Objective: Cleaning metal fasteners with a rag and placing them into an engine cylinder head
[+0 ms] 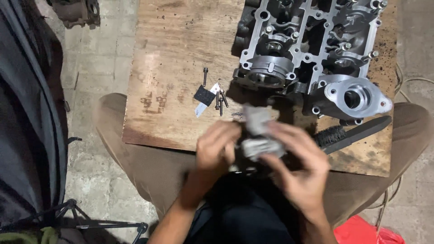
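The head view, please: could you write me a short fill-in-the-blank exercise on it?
1. Both hands hold a small grey metal part above the wooden ____.
2. The loose bolts lie to the ____ of the cylinder head.
3. The black brush lies nearest the ____ hand.

Missing words: board; left; right

Dim overhead light, soft shadows; hands (266, 153) motion-blurred, perhaps slight glare on metal
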